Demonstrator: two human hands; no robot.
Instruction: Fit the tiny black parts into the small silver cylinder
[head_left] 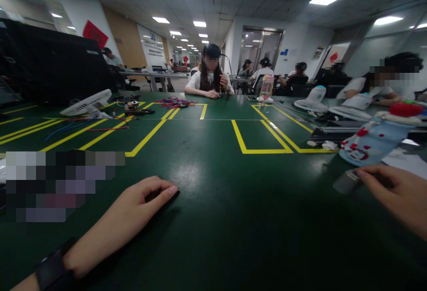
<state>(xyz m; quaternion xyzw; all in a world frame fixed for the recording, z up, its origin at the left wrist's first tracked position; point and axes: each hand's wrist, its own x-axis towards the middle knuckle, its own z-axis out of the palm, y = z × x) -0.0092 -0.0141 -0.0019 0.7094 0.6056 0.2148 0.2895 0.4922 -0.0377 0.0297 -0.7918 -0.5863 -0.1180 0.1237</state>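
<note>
My left hand (148, 197) rests low over the green table (213, 220), left of the middle, with a dark watch (55, 264) on its wrist. Its thumb and fingers are pressed together; a dark patch shows under the tips, and I cannot make out whether it is an object or shadow. At the right edge my right hand (393, 193) pinches the end of a small grey cylinder (345, 181), tilted at or just above the table top. Just behind that cylinder stands a light blue cup (373, 142) with cartoon prints and a red top.
Tangled wires (176, 102) and a white fan (88, 103) lie at the back left, near a black monitor (56, 64). More small fans (312, 101) are at the back right. A clear bottle (266, 89) stands before a seated person (211, 75). Yellow tape (267, 151) marks the table.
</note>
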